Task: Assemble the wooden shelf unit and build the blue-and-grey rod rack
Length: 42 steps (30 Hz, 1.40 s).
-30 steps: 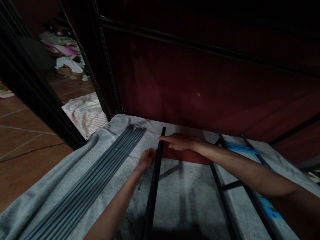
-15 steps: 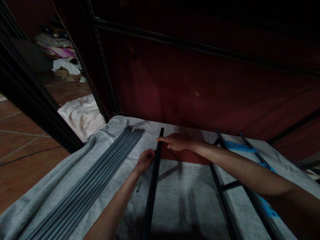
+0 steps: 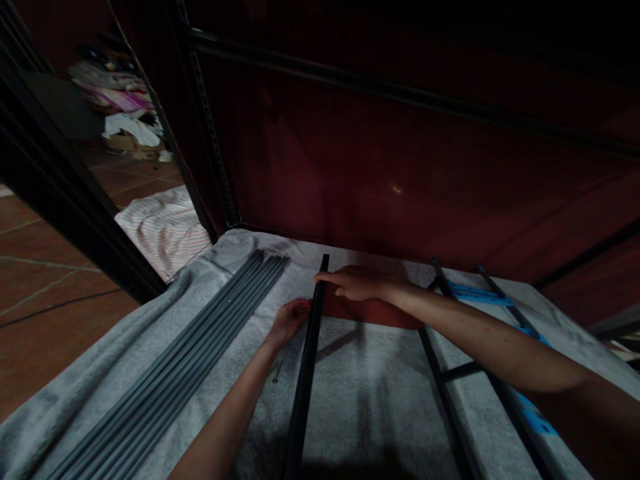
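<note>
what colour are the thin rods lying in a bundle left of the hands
The rods look plain grey, slightly bluish; the head view shows them.

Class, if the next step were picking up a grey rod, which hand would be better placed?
Probably the left hand: it is nearer the grey rods, on their side of the black bar. The right hand reaches in from the other side, its fingers on the bar.

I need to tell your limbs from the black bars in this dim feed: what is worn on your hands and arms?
Both the left hand and the right hand are bare, without gloves. No sleeves, watch or bracelet show on the visible forearms.
</note>
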Each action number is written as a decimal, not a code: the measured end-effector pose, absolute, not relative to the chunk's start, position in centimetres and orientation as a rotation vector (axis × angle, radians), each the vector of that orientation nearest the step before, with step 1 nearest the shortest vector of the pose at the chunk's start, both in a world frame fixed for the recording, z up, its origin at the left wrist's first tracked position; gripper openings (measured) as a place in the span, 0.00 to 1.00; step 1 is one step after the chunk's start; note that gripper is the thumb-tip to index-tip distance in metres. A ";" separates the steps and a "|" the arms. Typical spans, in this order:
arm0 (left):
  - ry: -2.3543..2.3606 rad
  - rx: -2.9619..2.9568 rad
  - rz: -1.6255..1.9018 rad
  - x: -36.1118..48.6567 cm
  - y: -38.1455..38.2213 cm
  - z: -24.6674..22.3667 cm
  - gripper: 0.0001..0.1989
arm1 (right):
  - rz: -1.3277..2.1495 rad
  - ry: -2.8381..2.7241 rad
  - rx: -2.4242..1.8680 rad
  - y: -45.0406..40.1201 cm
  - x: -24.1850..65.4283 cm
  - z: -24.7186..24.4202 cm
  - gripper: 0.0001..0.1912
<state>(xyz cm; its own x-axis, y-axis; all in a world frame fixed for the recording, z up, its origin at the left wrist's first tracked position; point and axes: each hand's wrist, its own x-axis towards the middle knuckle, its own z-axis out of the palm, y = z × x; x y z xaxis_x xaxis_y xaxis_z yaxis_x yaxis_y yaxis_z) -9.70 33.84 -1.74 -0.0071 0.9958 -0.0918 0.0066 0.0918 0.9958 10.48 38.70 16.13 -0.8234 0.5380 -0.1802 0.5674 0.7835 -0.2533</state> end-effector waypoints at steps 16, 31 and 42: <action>1.304 1.161 1.120 -9.6 34.1 -2.3 0.09 | -0.413 2.817 0.911 38.7 10.4 16.0 0.34; 1.282 1.204 1.087 -9.9 34.2 -1.9 0.06 | -0.411 2.801 0.912 38.6 10.3 16.4 0.34; 1.284 1.295 1.120 -9.8 34.4 -2.7 0.06 | -0.429 2.801 0.931 38.5 10.3 16.3 0.34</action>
<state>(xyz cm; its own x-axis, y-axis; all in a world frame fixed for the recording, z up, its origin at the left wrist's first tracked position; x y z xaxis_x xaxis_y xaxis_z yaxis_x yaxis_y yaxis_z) -9.81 34.36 -2.71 0.0247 0.9995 -0.0179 0.1182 0.0148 0.9929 10.34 38.55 16.31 -0.7939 0.5595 -0.2380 0.6051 0.7654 -0.2191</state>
